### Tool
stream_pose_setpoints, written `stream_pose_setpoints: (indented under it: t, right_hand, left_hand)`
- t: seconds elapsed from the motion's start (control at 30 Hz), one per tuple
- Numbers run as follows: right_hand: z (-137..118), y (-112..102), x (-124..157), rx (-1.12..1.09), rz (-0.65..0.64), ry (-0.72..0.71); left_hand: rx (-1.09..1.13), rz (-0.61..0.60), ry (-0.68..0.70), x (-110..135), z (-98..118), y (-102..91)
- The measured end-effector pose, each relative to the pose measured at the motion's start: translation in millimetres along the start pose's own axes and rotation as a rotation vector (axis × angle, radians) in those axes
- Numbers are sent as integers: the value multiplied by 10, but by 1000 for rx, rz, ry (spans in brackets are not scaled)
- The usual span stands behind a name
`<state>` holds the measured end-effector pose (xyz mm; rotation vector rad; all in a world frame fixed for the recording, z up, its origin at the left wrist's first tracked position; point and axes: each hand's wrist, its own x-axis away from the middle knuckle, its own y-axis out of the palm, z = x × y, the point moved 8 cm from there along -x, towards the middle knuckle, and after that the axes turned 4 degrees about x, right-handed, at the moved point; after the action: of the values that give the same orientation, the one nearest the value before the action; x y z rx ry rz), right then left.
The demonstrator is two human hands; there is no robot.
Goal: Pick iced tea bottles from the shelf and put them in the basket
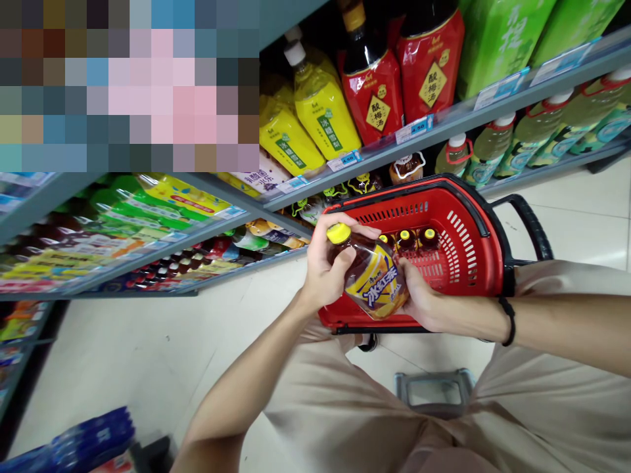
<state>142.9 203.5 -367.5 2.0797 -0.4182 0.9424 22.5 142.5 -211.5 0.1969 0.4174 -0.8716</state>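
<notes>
A large bottle of iced tea (377, 279) with a yellow cap and a yellow-and-purple label is held tilted between both my hands. My left hand (328, 263) wraps round its neck and shoulder, just under the cap. Around the lower right side of the bottle, my right hand (419, 295) is closed, its fingers partly hidden. Below the bottle is a red shopping basket (480, 263) with a black handle (530, 226). Several small dark bottles (407, 241) with yellow caps stand inside the basket, partly covered by the iced tea bottle.
Shelves of drinks run along the far side, with yellow bottles (328, 118), red-labelled bottles (374, 98) and green cartons (507, 46). Large clear bottles (493, 148) stand on the lower shelf. A grey metal frame (434, 387) is between my legs. A blue package (93, 437) lies lower left.
</notes>
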Motion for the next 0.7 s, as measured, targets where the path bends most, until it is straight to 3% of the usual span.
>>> stream_pose_setpoints:
  t: [0.1, 0.2, 0.47, 0.7]
  right_hand:
    - [41, -16, 50, 10, 94, 105]
    - [-22, 8, 90, 14, 120, 108]
    - [-469, 337, 149, 88, -111, -16]
    - [-515, 432, 192, 179, -199, -54]
  left_hand:
    - [0, 31, -42, 7, -43, -46]
    - [11, 121, -104, 3, -114, -175]
    - [100, 467, -179, -86, -277, -715]
    - [197, 663, -312, -20, -568, -1009]
